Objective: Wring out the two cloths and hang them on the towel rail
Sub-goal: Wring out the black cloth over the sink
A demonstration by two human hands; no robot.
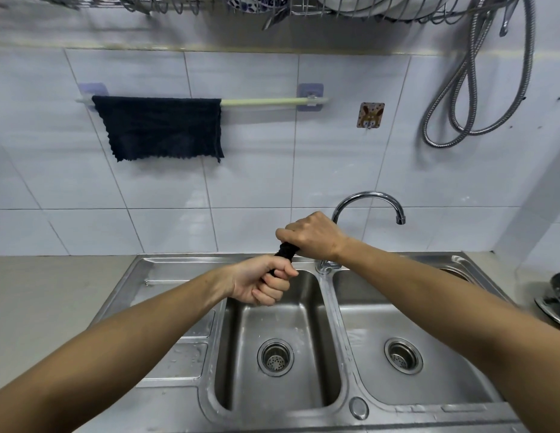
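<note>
One dark navy cloth hangs spread over the left part of the pale green towel rail on the tiled wall. A second dark cloth is twisted into a tight roll above the left basin. My left hand grips its lower end with the fist closed. My right hand grips its upper end, knuckles up. Only a short stretch of the roll shows between the two fists. The right part of the rail is bare.
A steel double sink lies below my hands, each basin with a drain strainer. A chrome tap arches just behind my right hand. A metal hose loops on the wall at right. A dish rack hangs overhead. Steel lids rest at far right.
</note>
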